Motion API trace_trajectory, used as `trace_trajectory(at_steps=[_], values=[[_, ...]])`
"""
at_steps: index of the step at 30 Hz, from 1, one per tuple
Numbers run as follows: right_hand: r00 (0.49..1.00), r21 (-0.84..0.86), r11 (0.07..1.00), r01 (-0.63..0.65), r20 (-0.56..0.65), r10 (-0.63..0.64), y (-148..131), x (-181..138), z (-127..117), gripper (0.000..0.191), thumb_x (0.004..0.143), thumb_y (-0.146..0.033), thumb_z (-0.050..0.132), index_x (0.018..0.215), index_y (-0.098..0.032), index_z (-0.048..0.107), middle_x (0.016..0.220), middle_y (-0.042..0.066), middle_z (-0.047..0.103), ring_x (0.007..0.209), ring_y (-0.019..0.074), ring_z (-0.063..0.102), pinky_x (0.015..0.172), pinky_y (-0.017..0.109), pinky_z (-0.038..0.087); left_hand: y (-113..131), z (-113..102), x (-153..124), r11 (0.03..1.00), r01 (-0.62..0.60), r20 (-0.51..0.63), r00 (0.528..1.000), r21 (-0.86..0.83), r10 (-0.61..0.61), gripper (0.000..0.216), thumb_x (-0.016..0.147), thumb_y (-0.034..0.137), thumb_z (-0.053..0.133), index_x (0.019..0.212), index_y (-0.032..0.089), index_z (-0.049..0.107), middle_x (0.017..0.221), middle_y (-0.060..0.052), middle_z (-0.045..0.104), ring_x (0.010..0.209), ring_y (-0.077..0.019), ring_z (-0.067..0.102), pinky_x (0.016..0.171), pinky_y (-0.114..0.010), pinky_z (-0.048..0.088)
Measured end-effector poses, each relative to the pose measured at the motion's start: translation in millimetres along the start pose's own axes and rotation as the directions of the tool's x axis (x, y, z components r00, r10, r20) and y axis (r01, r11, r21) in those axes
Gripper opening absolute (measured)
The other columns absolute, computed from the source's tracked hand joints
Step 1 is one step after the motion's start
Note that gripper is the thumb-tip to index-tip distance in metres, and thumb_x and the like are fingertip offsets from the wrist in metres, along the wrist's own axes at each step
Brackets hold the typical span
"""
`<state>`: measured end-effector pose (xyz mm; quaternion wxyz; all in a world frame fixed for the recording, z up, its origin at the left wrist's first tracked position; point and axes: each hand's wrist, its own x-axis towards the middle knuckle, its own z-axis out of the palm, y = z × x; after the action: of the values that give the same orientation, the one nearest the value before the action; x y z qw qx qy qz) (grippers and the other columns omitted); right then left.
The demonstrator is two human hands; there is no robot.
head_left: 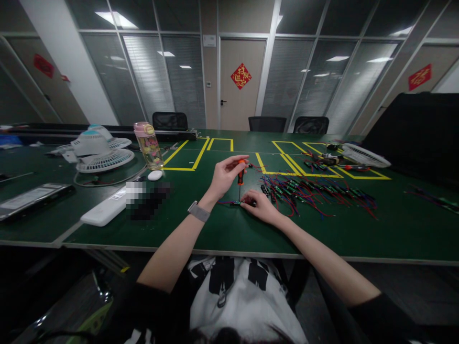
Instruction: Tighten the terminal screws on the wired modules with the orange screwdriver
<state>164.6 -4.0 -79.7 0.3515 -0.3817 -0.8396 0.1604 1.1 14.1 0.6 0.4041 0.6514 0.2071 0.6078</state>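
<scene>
My left hand [229,175] is closed around the top of an orange and black screwdriver [241,176]. The screwdriver stands upright, its thin shaft pointing down to a small green circuit board [236,203] with red and blue wires, lying on the table. My right hand [257,204] pinches the right end of that board with thumb and forefinger, keeping it against the tabletop. To the right of my right hand lies a large heap of similar wired circuit boards [297,188]. One small wired piece [251,166] sits just behind the screwdriver.
Yellow tape outlines [195,168] mark the green table [201,234]. A pink-lidded bottle [148,145], a white fan [103,153], a long white device [103,210] and a round white case [155,175] stand at left. Another white fan part [366,155] lies at right, near a large black object [416,134].
</scene>
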Motion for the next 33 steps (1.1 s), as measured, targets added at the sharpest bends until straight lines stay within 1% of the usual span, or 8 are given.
trace_trajectory(at_steps=[3, 6, 10, 15, 21, 26, 30, 33], values=[[1.0, -0.013, 1.0, 0.001, 0.003, -0.001, -0.2, 0.1, -0.4, 0.004, 0.08, -0.017, 0.061, 0.082, -0.016, 0.063, 0.076, 0.002, 0.055, 0.068, 0.0134, 0.054, 0.064, 0.026, 0.043, 0.3, 0.2, -0.4, 0.993, -0.034, -0.072, 0.997, 0.117, 0.042, 0.019, 0.072, 0.03, 0.072, 0.086, 0.018, 0.069, 0.091, -0.004, 0.069, 0.079, -0.0128, 0.062, 0.07, -0.025, 0.05], [1.0, -0.017, 1.0, 0.003, 0.005, -0.003, -0.2, 0.5, -0.6, 0.004, 0.08, -0.017, 0.061, 0.083, -0.016, 0.063, 0.076, 0.001, 0.055, 0.067, 0.0128, 0.054, 0.063, 0.025, 0.043, -1.6, -1.4, 0.9, 0.99, -0.036, -0.062, 0.997, 0.134, 0.044, 0.018, 0.077, 0.032, 0.068, 0.088, 0.018, 0.069, 0.097, -0.005, 0.067, 0.087, -0.0139, 0.061, 0.072, -0.023, 0.049], [1.0, -0.027, 1.0, 0.004, 0.006, -0.003, 0.9, 0.6, 0.0, 0.004, 0.08, -0.016, 0.061, 0.082, -0.016, 0.063, 0.075, 0.001, 0.054, 0.067, 0.0128, 0.053, 0.063, 0.025, 0.042, -5.5, -3.4, 3.1, 1.0, -0.003, 0.048, 0.999, 0.011, 0.003, 0.026, 0.088, 0.03, 0.052, 0.107, 0.02, 0.067, 0.12, -0.007, 0.062, 0.109, -0.0183, 0.057, 0.089, -0.029, 0.047], [1.0, -0.023, 1.0, 0.009, 0.004, -0.009, 1.7, 0.5, 0.4, 0.003, 0.079, -0.016, 0.061, 0.082, -0.016, 0.063, 0.075, 0.001, 0.054, 0.067, 0.0127, 0.053, 0.064, 0.025, 0.042, -1.7, -0.2, 1.2, 0.982, 0.074, 0.171, 0.984, -0.171, -0.044, 0.031, 0.089, 0.028, 0.05, 0.116, 0.019, 0.061, 0.118, -0.01, 0.063, 0.102, -0.02, 0.063, 0.088, -0.036, 0.05], [1.0, -0.013, 1.0, 0.002, 0.003, -0.002, 2.6, 0.6, 0.9, 0.004, 0.079, -0.016, 0.061, 0.083, -0.016, 0.063, 0.075, 0.001, 0.054, 0.066, 0.0125, 0.053, 0.063, 0.025, 0.042, 2.7, 1.9, -1.8, 0.996, -0.025, 0.016, 1.0, 0.089, 0.024, 0.025, 0.075, 0.026, 0.069, 0.099, 0.017, 0.067, 0.097, -0.006, 0.068, 0.08, -0.0128, 0.062, 0.073, -0.026, 0.051], [1.0, -0.015, 1.0, 0.011, 0.004, -0.011, 3.3, 0.3, 0.9, 0.004, 0.079, -0.017, 0.061, 0.083, -0.016, 0.064, 0.076, 0.001, 0.054, 0.067, 0.0125, 0.053, 0.063, 0.025, 0.042, -0.1, 0.3, -1.6, 0.978, -0.071, -0.005, 0.997, 0.194, 0.073, 0.021, 0.077, 0.029, 0.068, 0.095, 0.018, 0.067, 0.101, -0.006, 0.065, 0.085, -0.0131, 0.061, 0.068, -0.022, 0.049], [1.0, -0.017, 1.0, 0.015, 0.002, -0.015, 2.0, 0.1, 0.0, 0.004, 0.08, -0.017, 0.061, 0.083, -0.016, 0.064, 0.075, 0.001, 0.054, 0.067, 0.0128, 0.053, 0.064, 0.025, 0.042, -2.2, 0.2, 0.2, 0.996, -0.039, 0.044, 0.998, 0.077, 0.035, 0.025, 0.089, 0.029, 0.052, 0.108, 0.018, 0.065, 0.115, -0.008, 0.063, 0.093, -0.015, 0.063, 0.079, -0.026, 0.051], [1.0, -0.014, 1.0, 0.014, -0.002, -0.014, 1.3, 0.2, -0.1, 0.004, 0.08, -0.017, 0.061, 0.082, -0.016, 0.063, 0.075, 0.001, 0.054, 0.067, 0.0127, 0.053, 0.064, 0.025, 0.043, -1.6, 0.9, 0.7, 0.999, -0.003, 0.063, 0.998, -0.05, 0.006, 0.028, 0.089, 0.028, 0.051, 0.113, 0.017, 0.062, 0.115, -0.01, 0.064, 0.093, -0.0166, 0.065, 0.081, -0.031, 0.053]])
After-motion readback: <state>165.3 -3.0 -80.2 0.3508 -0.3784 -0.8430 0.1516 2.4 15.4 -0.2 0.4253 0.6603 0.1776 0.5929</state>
